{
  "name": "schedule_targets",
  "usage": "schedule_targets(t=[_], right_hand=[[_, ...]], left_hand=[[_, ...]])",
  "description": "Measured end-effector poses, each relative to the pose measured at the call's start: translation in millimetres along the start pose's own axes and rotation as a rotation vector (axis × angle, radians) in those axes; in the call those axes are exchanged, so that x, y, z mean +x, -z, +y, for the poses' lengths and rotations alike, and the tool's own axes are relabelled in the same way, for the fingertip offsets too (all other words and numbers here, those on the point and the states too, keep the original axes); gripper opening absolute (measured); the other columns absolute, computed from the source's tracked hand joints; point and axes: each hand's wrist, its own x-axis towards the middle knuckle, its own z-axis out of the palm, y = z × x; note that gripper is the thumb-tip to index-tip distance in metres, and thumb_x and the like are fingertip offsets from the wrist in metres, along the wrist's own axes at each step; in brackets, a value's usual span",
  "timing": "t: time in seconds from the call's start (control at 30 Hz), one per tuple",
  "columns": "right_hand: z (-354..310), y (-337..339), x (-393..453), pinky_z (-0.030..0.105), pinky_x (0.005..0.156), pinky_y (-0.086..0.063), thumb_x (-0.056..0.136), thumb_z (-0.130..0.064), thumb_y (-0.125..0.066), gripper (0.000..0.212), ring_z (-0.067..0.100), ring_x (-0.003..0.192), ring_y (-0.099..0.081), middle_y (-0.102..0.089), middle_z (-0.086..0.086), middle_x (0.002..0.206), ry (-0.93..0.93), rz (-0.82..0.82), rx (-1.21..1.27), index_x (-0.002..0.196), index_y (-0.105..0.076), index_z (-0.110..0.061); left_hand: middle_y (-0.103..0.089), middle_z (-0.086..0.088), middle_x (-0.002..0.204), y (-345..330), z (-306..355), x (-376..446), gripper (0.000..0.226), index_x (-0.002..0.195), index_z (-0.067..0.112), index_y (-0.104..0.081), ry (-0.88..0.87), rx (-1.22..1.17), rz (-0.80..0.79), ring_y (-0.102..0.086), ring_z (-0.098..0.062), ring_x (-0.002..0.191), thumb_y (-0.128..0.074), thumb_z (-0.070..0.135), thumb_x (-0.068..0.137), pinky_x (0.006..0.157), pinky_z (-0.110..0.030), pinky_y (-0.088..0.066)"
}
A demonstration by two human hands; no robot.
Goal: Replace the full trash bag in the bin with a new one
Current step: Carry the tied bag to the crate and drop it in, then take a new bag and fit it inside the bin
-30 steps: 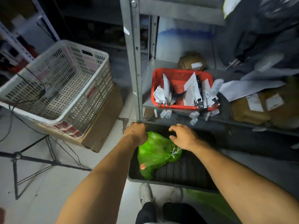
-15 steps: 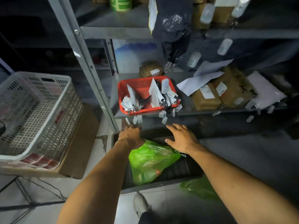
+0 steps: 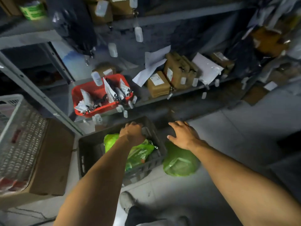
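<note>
A dark plastic bin (image 3: pixel 88 157) stands on the floor under the metal shelf. Inside it lies a full green trash bag (image 3: pixel 138 154), tied at the top. My left hand (image 3: pixel 132 132) is closed over the bin's far rim, above the bag. My right hand (image 3: pixel 183 136) hovers with fingers spread to the right of the bin, touching nothing that I can see. Below that hand a second green bag (image 3: pixel 179 162) lies on the floor against the bin's right side.
A red basket (image 3: pixel 91 90) of packets and brown parcels (image 3: pixel 158 85) sit on the low shelf behind the bin. A white mesh crate (image 3: pixel 17 137) on a cardboard box (image 3: pixel 52 159) stands left. A grey shelf post (image 3: pixel 37 93) rises between them. My shoe (image 3: pixel 127 199) is near.
The view has swung right. My left hand moved from the bag's top to the bin's far rim. My right hand left the bin and now hovers over the second green bag.
</note>
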Motion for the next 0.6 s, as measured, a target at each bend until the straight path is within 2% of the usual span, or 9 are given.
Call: schedule_targets(t=[0.1,0.23,0.4,0.6], right_hand=[[43.6,2.8,-27.1,0.040,0.108,-0.039,0.087,-0.053,-0.058,0.070,0.029,0.134,-0.039,-0.042,0.005,0.148,-0.032,0.025,0.012,0.148,-0.035,-0.027],[89.9,5.6,-54.4,0.039,0.106,-0.040,0.086,-0.052,-0.058,0.070,0.029,0.131,-0.041,-0.046,0.006,0.144,-0.086,0.050,0.017,0.147,-0.037,-0.025],[135.0,7.2,-67.9,0.038,0.100,-0.042,0.084,-0.049,-0.059,0.065,0.029,0.127,-0.044,-0.048,0.005,0.137,-0.166,0.047,0.032,0.142,-0.040,-0.026],[185.5,2.6,-60.0,0.039,0.103,-0.040,0.087,-0.049,-0.056,0.064,0.030,0.130,-0.041,-0.045,0.006,0.143,-0.263,0.043,0.052,0.144,-0.039,-0.026]], left_hand=[[-0.054,-0.012,0.133,-13.5,54.4,-4.1,0.048,0.127,0.022,-0.056,-0.045,0.034,-0.016,-0.048,-0.037,0.125,-0.055,0.043,0.084,0.102,-0.048,-0.045],[-0.051,-0.010,0.138,-26.7,111.8,-1.8,0.055,0.135,0.023,-0.050,-0.105,0.086,-0.047,-0.046,-0.035,0.127,-0.059,0.045,0.085,0.103,-0.047,-0.044],[-0.048,-0.012,0.138,-35.2,162.9,16.2,0.058,0.137,0.021,-0.047,-0.184,0.145,-0.097,-0.044,-0.035,0.128,-0.059,0.045,0.086,0.103,-0.047,-0.042],[-0.047,-0.012,0.138,-49.3,202.3,61.5,0.059,0.138,0.020,-0.049,-0.249,0.169,-0.130,-0.044,-0.036,0.127,-0.058,0.047,0.086,0.103,-0.048,-0.041]])
